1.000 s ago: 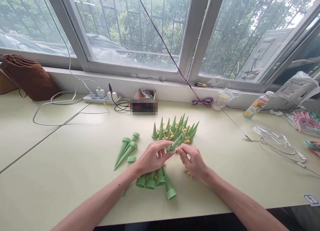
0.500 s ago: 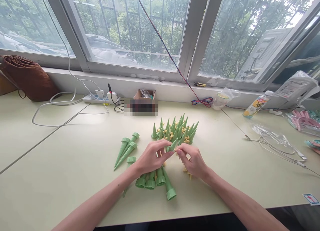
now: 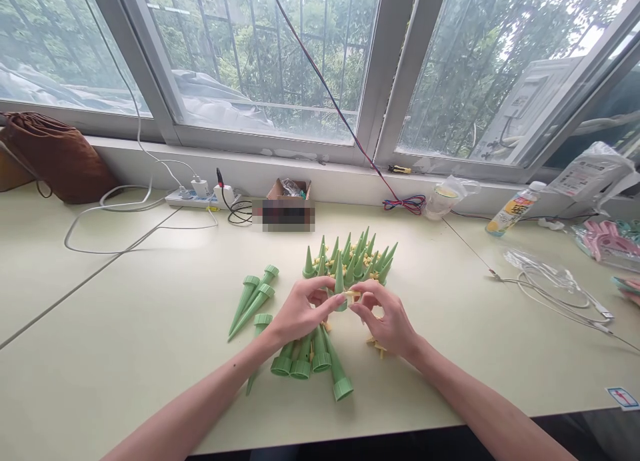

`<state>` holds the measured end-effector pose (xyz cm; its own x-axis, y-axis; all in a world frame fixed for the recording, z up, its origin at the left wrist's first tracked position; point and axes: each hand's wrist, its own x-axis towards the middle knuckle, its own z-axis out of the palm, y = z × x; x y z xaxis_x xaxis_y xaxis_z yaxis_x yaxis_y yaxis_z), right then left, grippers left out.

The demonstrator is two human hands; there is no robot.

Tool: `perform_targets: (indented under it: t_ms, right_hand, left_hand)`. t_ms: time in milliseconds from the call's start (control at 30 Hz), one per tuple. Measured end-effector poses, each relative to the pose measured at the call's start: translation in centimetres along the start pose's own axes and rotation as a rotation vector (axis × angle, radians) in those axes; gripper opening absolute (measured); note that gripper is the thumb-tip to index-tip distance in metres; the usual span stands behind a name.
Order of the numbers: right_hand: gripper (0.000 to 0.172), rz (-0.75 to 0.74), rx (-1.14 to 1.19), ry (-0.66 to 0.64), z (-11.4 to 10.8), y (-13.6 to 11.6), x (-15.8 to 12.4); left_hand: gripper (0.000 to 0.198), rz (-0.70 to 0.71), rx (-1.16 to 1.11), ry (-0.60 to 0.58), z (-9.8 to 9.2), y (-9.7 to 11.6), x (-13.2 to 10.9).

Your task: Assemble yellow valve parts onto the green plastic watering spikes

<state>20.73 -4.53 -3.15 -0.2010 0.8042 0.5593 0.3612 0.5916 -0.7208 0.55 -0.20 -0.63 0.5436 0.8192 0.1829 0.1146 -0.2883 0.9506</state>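
My left hand [image 3: 310, 309] pinches a green watering spike [image 3: 339, 274], which stands point up between thumb and fingers. A small yellow valve [image 3: 352, 294] sticks out sideways from the spike's lower part. On its outer end are the curled fingers of my right hand [image 3: 383, 311], the thumb a little below. Just behind my hands, a cluster of green spikes [image 3: 360, 254] stands tip up, with yellow valves among them. Several loose spikes [image 3: 300, 364] lie under and in front of my left hand. More spikes [image 3: 255, 300] rest to its left. Loose yellow valves [image 3: 380, 348] lie partly hidden beneath my right hand.
Along the window wall are a brown drawstring bag [image 3: 55, 156], a power strip [image 3: 197, 196], a small box [image 3: 289, 198], coiled wire [image 3: 407, 204], a plastic cup [image 3: 441, 200] and a bottle [image 3: 515, 209]. White cables [image 3: 550, 294] lie at right.
The held spike has turned from leaning right to upright. The yellow valve now points sideways from it, and my right fingers have opened slightly around its end.
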Motion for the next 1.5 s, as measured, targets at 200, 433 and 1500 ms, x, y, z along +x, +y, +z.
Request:
perform_targets:
  t_ms: [200,433,1500]
  right_hand:
    - [0.014,-0.020,-0.031,0.030,0.0,-0.1,0.1]
    - [0.012,-0.012,-0.020,0.045,0.0,-0.1,0.0]
    - [0.026,-0.015,-0.054,0.028,-0.1,-0.5,0.3]
  left_hand:
    - [0.026,-0.045,-0.061,-0.084,-0.3,0.1,0.0]
    - [0.029,0.030,0.040,-0.073,-0.5,0.1,0.1]
    - [0.022,0.128,0.114,0.038,-0.2,0.7,0.0]
